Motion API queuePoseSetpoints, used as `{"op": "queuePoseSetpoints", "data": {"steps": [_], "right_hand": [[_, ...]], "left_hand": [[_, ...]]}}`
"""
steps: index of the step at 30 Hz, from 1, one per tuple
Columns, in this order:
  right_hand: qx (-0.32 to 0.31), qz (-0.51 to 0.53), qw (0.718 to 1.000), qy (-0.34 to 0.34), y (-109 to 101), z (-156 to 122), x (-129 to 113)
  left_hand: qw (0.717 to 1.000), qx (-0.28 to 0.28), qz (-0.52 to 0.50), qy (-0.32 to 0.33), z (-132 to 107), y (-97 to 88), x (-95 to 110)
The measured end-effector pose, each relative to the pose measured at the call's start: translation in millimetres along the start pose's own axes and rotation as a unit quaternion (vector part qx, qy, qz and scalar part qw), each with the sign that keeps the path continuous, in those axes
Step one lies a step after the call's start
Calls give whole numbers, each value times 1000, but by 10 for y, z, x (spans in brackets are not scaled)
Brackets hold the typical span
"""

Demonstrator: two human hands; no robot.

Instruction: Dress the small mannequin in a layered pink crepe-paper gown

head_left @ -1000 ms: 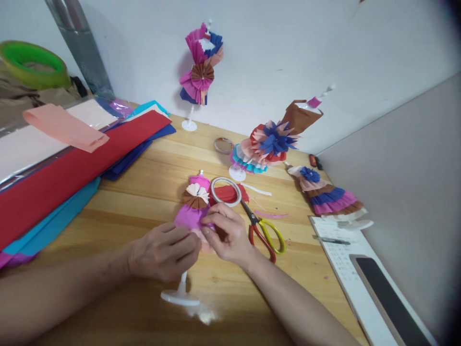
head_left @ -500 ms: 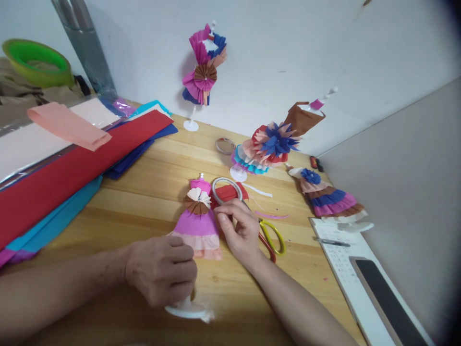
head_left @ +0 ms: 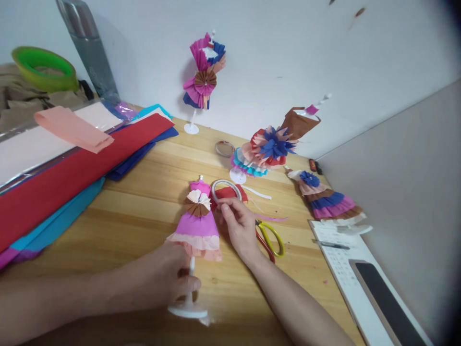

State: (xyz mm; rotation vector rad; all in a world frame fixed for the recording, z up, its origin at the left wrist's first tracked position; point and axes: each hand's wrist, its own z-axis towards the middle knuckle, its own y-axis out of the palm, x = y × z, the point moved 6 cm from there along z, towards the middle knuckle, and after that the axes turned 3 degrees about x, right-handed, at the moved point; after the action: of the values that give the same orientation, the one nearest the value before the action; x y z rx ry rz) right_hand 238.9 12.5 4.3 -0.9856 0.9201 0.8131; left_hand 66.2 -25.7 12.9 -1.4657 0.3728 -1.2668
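A small dress form in a magenta bodice, purple skirt and pale ruffled hem (head_left: pixel 197 223) leans back over the table, with a white and brown pleated paper rosette (head_left: pixel 198 203) at its waist. My left hand (head_left: pixel 171 274) is closed around its white stand (head_left: pixel 188 300) just under the hem, the thumb crossing the pole. Beside the skirt's right edge is my right hand (head_left: pixel 239 226), fingers curled and thumb near the index finger; whatever they hold is hidden. Just beyond those fingers lies a tape roll (head_left: pixel 226 181) over folded red paper (head_left: pixel 244 194). Scissors (head_left: pixel 275 239) rest partly behind the right hand.
Crepe paper sheets (head_left: pixel 137 139) fill the left side, near a bottle (head_left: pixel 95 62) and a green tape roll (head_left: pixel 23 62). Two dressed forms (head_left: pixel 205 81) (head_left: pixel 275 142) stand at the back. Another dress form (head_left: pixel 327 197) lies right, above a white board with a pen (head_left: pixel 333 245) and phone (head_left: pixel 387 300).
My left hand has turned and shifted slightly left, showing more of the stand and hem. My right fingers have bent differently beside the dress. The view has tilted slightly.
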Motion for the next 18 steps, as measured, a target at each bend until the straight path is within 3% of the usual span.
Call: {"op": "queuePoseSetpoints", "data": {"steps": [1, 2, 3, 5, 6, 11, 16, 18], "right_hand": [[-1, 11, 1000, 14, 6, -2, 31], [-2, 17, 1000, 19, 10, -5, 43], [-2, 17, 1000, 14, 12, -9, 38], [-1, 3, 1000, -16, 11, -17, -15], [2, -5, 999, -34, 5, -21, -52], [37, 17, 997, -71, -60, -44, -171], [-4, 136, 991, -18, 2, -55, -117], [-32, 172, 985, -7, 37, -56, -107]], "left_hand": [[996, -37, -61, -54, 26, 54, -65], [973, -91, -156, -143, 27, 144, -144], [932, -129, -241, -236, 6, 229, -202], [851, -133, -354, -365, -35, 327, -244], [830, -108, -383, -391, -33, 337, -247], [811, 19, -468, -350, 78, 242, -305], [865, 119, -395, -286, 222, -33, -520], [862, 157, -404, -261, 274, -128, -569]]}}
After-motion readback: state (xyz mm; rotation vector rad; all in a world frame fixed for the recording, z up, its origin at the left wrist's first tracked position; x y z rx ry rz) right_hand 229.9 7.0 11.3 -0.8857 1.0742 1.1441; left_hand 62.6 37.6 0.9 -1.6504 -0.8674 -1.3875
